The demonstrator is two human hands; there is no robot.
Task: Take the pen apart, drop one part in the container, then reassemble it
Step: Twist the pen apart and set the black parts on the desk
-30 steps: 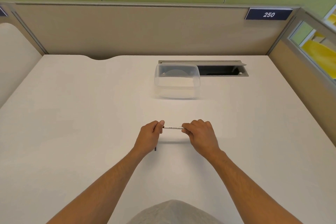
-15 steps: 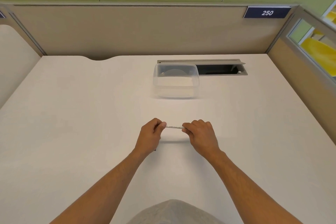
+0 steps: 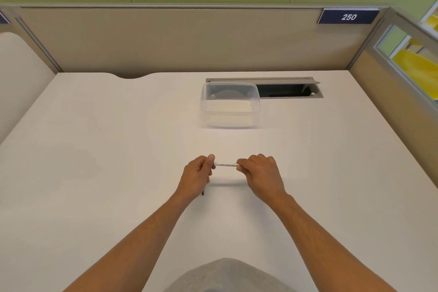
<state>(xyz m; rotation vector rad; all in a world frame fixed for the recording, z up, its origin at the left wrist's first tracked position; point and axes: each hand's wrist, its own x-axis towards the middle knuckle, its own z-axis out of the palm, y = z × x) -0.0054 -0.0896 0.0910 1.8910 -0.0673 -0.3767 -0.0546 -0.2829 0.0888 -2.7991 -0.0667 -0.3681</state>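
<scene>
A thin white pen [image 3: 226, 164] with small print along its barrel is held level above the white desk. My left hand [image 3: 197, 177] pinches its left end and my right hand [image 3: 260, 175] grips its right end. Both ends are hidden inside my fingers. A short dark stick-like part [image 3: 203, 192] pokes out below my left hand; whether it is held or lies on the desk I cannot tell. Farther back stands a clear plastic container [image 3: 229, 107], open at the top, with nothing visible inside it.
A rectangular cable slot [image 3: 289, 90] with a raised metal flap sits in the desk behind and right of the container. Beige partition walls [image 3: 166, 40] close off the back and right sides. The white desk [image 3: 94, 149] stretches wide to the left.
Both hands keep their grip on the pen and stay in nearly the same spot. The view has shifted slightly.
</scene>
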